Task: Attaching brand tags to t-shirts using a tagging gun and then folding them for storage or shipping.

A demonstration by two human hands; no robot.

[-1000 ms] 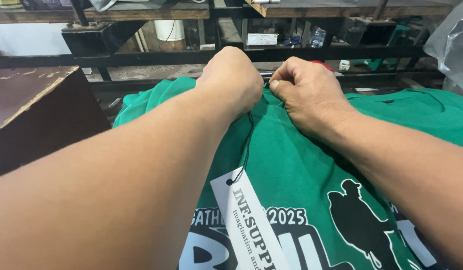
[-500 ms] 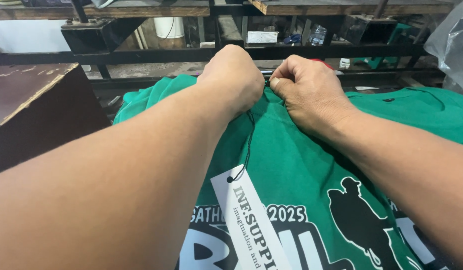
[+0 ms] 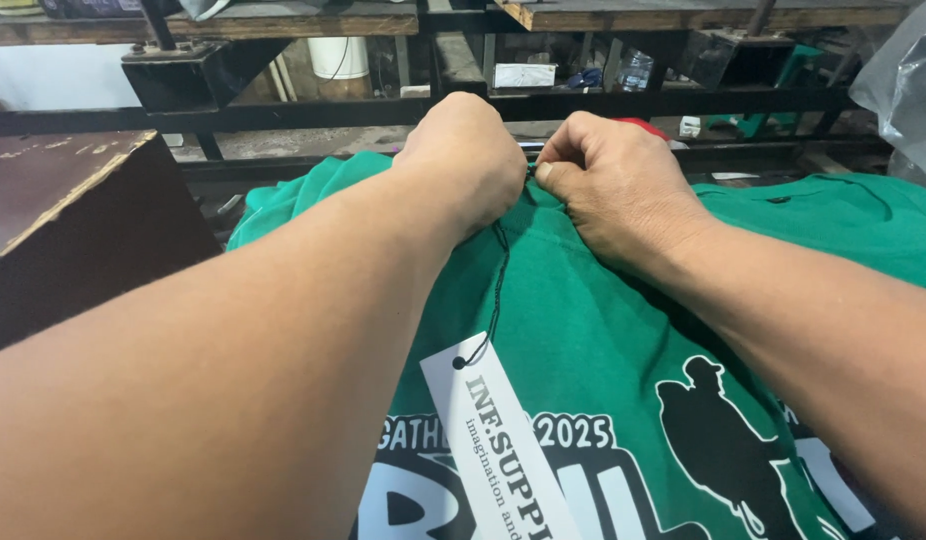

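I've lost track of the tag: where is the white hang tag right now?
In the head view, the white hang tag lies low and centre on the green shirt, its black string running up to the left hand and right hand.

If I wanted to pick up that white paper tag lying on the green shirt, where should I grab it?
Probably by the white tag's upper end, beside the hole where the black string is tied, coming from above. The tag lies flat on the green shirt, so a pinch at that free narrow edge lifts it. Both the left hand and right hand work farther up, at the neckline.
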